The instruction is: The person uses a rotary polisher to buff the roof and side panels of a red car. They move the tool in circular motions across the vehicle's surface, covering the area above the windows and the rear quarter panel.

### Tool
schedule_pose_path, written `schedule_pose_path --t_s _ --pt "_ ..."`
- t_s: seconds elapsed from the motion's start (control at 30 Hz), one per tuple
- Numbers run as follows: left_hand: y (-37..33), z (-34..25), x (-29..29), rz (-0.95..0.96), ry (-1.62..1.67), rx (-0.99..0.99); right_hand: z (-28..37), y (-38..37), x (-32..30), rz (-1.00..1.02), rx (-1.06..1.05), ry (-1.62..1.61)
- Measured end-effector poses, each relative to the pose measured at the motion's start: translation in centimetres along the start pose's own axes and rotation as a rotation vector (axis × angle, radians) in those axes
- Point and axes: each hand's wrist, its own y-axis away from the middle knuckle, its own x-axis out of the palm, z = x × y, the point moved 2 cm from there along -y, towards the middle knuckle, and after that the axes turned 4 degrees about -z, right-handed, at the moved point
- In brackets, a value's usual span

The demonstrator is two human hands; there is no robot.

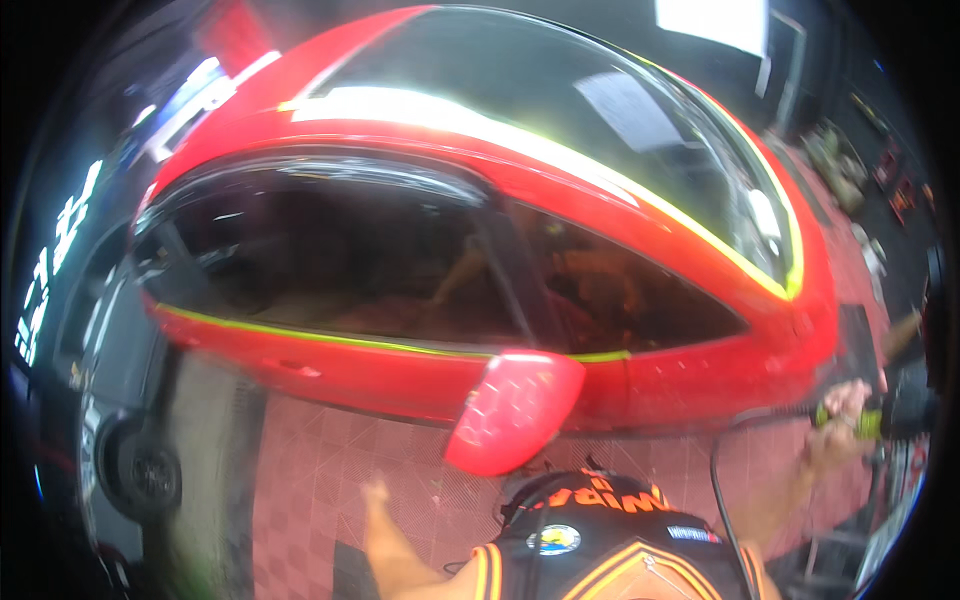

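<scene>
My left hand (375, 494) hangs low at my left side, over the tiled floor and apart from the car; blur hides how its fingers lie. At the far right my right hand (838, 436) is closed on a yellow-green and black corded tool (868, 422), its kind unclear. A black cable (716, 480) runs along my right side toward that hand. Right in front of me stands a red car (380, 382), side on. Yellow-green masking tape (400, 345) edges its windows and windshield (540, 70). The red side mirror (515, 412) juts out toward my chest.
Red floor tiles (310, 450) spread below the car. To the left is a dark vehicle with a black wheel (145, 465). Assorted items (835, 165) lie along the dark wall at the right. Bright lights (60, 240) glow at the far left.
</scene>
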Motion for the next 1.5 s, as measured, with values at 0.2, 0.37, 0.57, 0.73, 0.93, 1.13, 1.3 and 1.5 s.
schedule_pose_path --t_s 0.2,0.37,0.57,0.73,0.93,1.13,1.3,1.5 --pt "22.0 7.2 14.7 0.809 -0.073 0.034 1.4 -1.0 4.8 0.019 -0.057 -0.090" --pt "26.1 -0.1 17.2 1.021 0.012 0.186 2.3 0.5 3.0 0.029 -0.072 -0.016" --pt "23.1 -1.5 16.4 1.029 -0.129 0.285 2.2 1.3 -0.3 0.036 -0.010 0.069" --pt "13.6 -0.6 16.5 1.067 -0.399 0.458 3.3 3.9 -0.3 -0.035 -0.025 0.197" --pt "8.6 -1.4 16.0 1.007 -0.318 0.287 3.4 4.3 -1.8 -0.070 0.038 0.226" --pt "15.9 -10.9 11.7 1.021 0.037 0.046 4.5 4.5 -2.6 -0.110 0.060 0.301" --pt "22.0 -19.0 11.0 1.178 0.009 0.171 6.2 4.9 -2.9 -0.080 0.122 0.390" --pt "33.2 -30.8 10.6 1.688 0.029 0.444 6.1 6.0 -1.4 -0.078 0.173 0.476"
